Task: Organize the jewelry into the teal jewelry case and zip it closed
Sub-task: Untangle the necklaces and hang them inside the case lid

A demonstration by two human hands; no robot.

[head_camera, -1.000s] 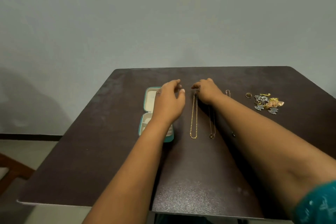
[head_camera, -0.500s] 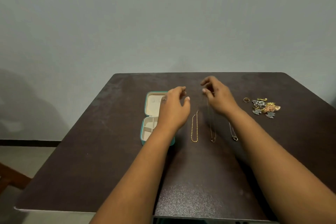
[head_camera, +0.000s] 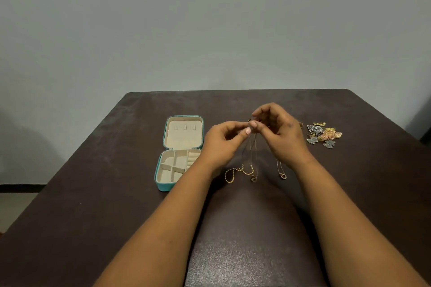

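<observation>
Two hands meet above a dark table [head_camera: 245,216], pinching the top of a thin necklace [head_camera: 253,154]. The left hand [head_camera: 224,141] and the right hand [head_camera: 279,133] each grasp it between thumb and fingertips, so it hangs with its pendant touching the table. Beside it lie a gold chain [head_camera: 235,172] and another pendant necklace [head_camera: 281,171]. Left of the hands, the teal jewelry case [head_camera: 179,151] lies open. A jewelry pile [head_camera: 323,134] sits far right.
</observation>
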